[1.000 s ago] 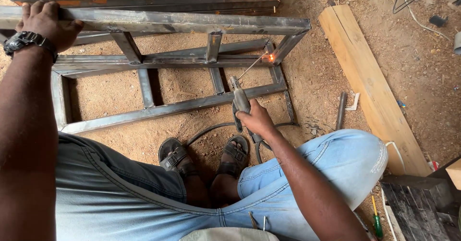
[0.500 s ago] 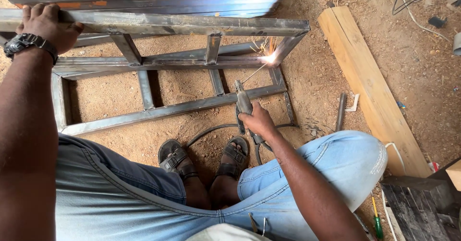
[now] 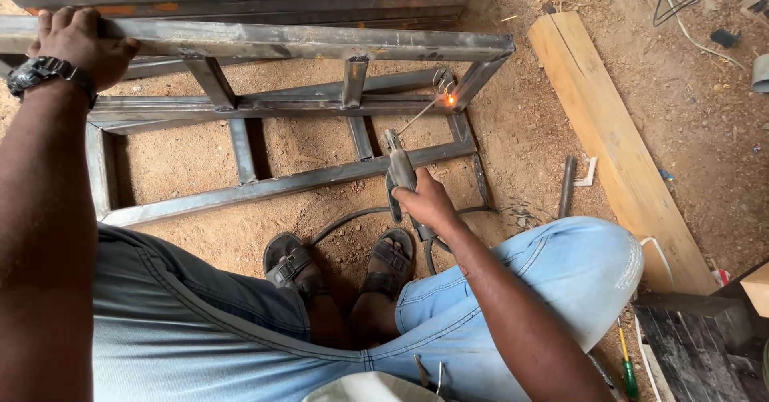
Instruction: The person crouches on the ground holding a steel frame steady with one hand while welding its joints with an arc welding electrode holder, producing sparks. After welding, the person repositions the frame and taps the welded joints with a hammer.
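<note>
1. The glow at the tip of the welding rod (image 3: 418,114) has shrunk to a small orange point against the steel frame (image 3: 320,43), near its right corner; half a second earlier it flared bright white with sparks.
2. The right hand (image 3: 428,202), gripping the electrode holder (image 3: 399,166), has edged slightly toward the frame over the past second.
3. The thin wisp of smoke over the joint has faded.

Welding yard: steel frame (image 3: 280,106), dirt floor (image 3: 705,130)
</note>
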